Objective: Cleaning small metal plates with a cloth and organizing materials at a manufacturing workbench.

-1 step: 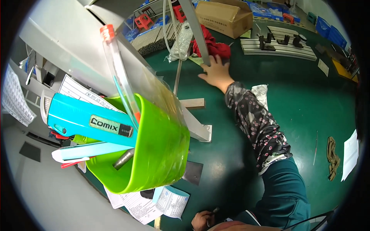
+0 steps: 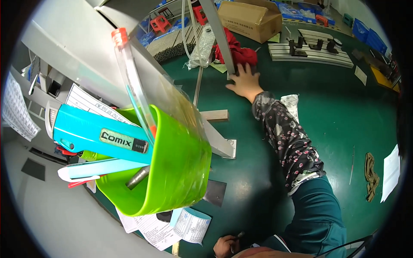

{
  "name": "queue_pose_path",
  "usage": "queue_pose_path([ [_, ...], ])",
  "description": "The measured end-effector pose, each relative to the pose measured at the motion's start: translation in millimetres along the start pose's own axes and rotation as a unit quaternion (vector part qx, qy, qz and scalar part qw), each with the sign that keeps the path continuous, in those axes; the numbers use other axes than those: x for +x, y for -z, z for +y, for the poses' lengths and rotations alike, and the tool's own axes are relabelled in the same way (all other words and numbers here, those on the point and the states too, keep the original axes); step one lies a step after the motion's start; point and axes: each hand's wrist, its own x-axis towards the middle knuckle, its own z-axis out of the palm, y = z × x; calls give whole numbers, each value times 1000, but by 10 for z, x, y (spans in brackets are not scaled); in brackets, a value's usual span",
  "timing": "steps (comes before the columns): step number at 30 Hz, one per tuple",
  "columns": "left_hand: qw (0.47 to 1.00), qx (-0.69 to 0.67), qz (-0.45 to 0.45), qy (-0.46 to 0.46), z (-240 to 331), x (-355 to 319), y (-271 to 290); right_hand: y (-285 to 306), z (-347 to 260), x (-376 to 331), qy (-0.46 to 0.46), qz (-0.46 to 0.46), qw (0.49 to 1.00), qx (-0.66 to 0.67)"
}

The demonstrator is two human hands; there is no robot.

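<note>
My right hand [image 2: 246, 84] reaches far forward across the green table, fingers spread, palm turned down. Its fingertips are just short of a crumpled red cloth [image 2: 241, 53], beside a grey metal post [image 2: 223, 36]; whether they touch it I cannot tell. A patterned sleeve covers that forearm. Low in the picture, near the table's front, my left hand [image 2: 223, 246] is curled closed. A short, thin greyish end [image 2: 240, 234] shows by its fingers, too small to name.
A green pen holder [image 2: 180, 167] with a turquoise cutter [image 2: 99, 133] blocks the left foreground. Behind the red cloth stands a cardboard box [image 2: 249, 19]. A metal fixture [image 2: 312, 53] lies far right. A wooden block [image 2: 215, 115] rests near the post's foot. Papers [image 2: 191, 225] lie near the front.
My right hand has shifted slightly to the right and back toward me, its fingers still spread. The left hand stays where it was.
</note>
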Motion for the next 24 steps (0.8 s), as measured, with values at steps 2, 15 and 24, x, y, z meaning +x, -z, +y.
queue_pose_path([
  [2,999,-16,-19,42,96,9,28,-187,234,-72,4,13,999,30],
  [15,918,25,233,-319,252,-93,-110,373,-462,-500,223,-13,945,239],
  [24,903,13,265,-339,126,-167,-135,546,944,-1015,65,-162,985,1],
])
